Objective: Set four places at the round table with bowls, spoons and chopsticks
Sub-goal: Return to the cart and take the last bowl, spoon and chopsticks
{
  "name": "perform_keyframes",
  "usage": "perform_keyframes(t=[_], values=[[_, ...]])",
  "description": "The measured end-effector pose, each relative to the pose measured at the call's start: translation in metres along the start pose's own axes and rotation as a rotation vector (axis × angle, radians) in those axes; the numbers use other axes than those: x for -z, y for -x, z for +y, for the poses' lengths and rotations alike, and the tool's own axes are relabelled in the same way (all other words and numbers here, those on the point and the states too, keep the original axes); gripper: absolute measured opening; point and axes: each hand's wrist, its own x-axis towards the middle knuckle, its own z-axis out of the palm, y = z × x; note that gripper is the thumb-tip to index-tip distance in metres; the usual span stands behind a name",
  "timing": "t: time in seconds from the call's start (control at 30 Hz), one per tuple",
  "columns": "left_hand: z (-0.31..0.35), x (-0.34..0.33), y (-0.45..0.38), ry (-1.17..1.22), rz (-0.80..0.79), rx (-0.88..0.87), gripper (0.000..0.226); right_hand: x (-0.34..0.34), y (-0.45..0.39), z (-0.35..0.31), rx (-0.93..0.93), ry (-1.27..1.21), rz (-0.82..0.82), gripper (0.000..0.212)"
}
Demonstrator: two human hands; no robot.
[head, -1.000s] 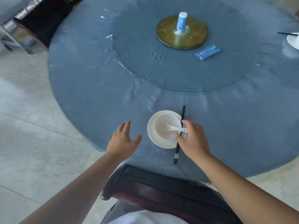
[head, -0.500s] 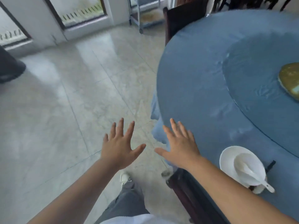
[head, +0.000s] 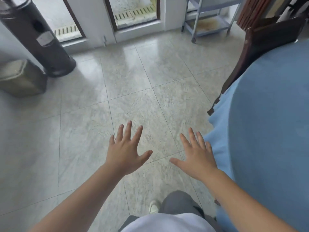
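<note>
A single head-worn, wide-angle view is given, aimed forward and steeply down at the tiled floor. The blue-clothed surface is seen close by at 3 o'clock, glass doors farther off at 12 o'clock.

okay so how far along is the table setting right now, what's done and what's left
Done: nothing can be confirmed from this view; no bowl, spoon or chopsticks show on the visible edge of the blue-clothed table. In hand: nothing; the left hand and right hand are both spread open and empty above the tiled floor, beside the table. Left: how many places remain cannot be told; most of the tabletop is out of frame.
</note>
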Motion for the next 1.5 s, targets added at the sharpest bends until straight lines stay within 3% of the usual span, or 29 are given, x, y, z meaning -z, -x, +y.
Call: perform_keyframes(t=[0.37,0.67,1.0,1.23,1.37,1.5], values=[[-0.004,0.024,-0.229,0.002,-0.063,-0.047,0.092,0.060,-0.217,0.029,0.010,0.004,-0.017,0.099],[0.020,0.099,-0.433,0.011,-0.076,-0.105,0.091,0.172,-0.404,0.094,0.015,0.020,-0.011,0.096],[0.066,0.135,-0.747,-0.028,-0.067,-0.306,0.091,0.245,-0.625,0.190,-0.213,-0.029,-0.004,0.092],[0.145,0.213,-0.968,-0.044,-0.053,-0.498,0.091,0.350,-0.751,0.271,-0.431,-0.149,0.121,0.090],[0.217,0.224,-1.079,-0.066,-0.033,-0.599,0.090,0.387,-0.833,0.338,-0.534,-0.251,0.186,0.087],[0.289,0.225,-1.182,-0.108,-0.046,-0.603,0.091,0.410,-0.916,0.417,-0.510,-0.231,0.157,0.089]])
